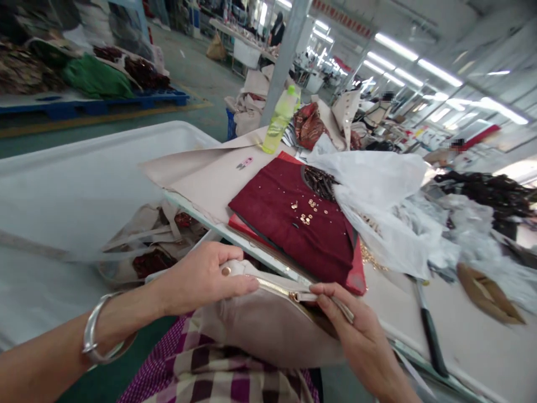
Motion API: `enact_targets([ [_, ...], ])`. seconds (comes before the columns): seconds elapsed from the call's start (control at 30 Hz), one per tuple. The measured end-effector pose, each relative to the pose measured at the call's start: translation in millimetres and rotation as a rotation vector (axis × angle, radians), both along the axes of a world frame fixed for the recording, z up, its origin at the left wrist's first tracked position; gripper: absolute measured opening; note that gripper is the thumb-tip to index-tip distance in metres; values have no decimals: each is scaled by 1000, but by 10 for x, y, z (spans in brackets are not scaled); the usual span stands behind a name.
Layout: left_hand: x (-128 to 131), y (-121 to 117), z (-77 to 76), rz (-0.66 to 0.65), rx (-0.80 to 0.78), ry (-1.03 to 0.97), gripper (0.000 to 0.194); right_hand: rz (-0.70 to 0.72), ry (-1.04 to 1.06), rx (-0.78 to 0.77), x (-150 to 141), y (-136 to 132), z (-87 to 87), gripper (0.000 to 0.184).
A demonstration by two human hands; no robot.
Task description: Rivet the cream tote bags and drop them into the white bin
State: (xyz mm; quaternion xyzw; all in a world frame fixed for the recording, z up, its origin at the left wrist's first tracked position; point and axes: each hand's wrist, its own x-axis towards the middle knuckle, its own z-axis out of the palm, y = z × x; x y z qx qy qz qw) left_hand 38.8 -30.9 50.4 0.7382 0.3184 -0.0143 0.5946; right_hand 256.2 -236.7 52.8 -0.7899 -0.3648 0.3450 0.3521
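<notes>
No txt, label, brand, no. or sign is legible: the red banner (pixel 342 17) up top, nr the ceiling lights (pixel 396 46), carries a row of chars, approx. one line, but they're too small & blurred to read.

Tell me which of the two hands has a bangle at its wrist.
The left hand: a silver bangle circles its wrist, while the right hand shows none.
</notes>
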Motion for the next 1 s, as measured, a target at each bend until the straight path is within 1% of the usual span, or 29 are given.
enact_targets([
  [0.07,66,48,99,-29,143,61,48,15,-161,83,35,-75,-65,35],
  [0.13,158,116,186,-48,329,102,50,3,-241,178,70,-86,-118,31],
  [0.2,276,205,257,-61,512,121,53,-25,-236,203,112,-43,-139,32],
  [0.3,486,300,349,-96,801,124,51,-73,-101,149,184,74,-129,40],
  [0.37,625,243,387,-70,1091,27,39,-110,-37,158,226,150,-135,45],
  [0.43,739,53,368,-43,1376,-176,29,-150,-20,201,258,207,-172,48],
  [0.47,783,-79,327,-61,1463,-268,30,-166,-11,226,270,227,-198,48],
  [0.5,819,-218,261,-93,1505,-342,33,-177,-2,246,280,243,-225,48],
  [0.53,851,-349,174,-142,1511,-385,36,-184,4,261,287,256,-250,48],
  [0.6,903,-537,-46,-167,1489,-388,40,-202,-1,278,294,283,-287,46],
  [0.63,927,-578,-163,-160,1483,-365,42,-209,-10,278,294,301,-298,46],
  [0.67,950,-584,-274,-150,1484,-348,42,-215,-20,274,292,324,-305,45],
  [0.73,996,-512,-459,-168,1481,-325,43,-201,-47,274,288,380,-309,43],
  [0.8,1036,-391,-579,-203,1455,-321,44,-148,-98,272,297,425,-300,38],
  [0.9,1074,-252,-665,-238,1405,-307,44,-59,-166,249,421,378,-259,32],
  [0.97,1086,-222,-687,-251,1377,-299,43,-101,-204,211,643,214,-231,33],
  [1.0,1090,-223,-693,-255,1364,-295,43,-166,-249,180,805,90,-229,36],
])
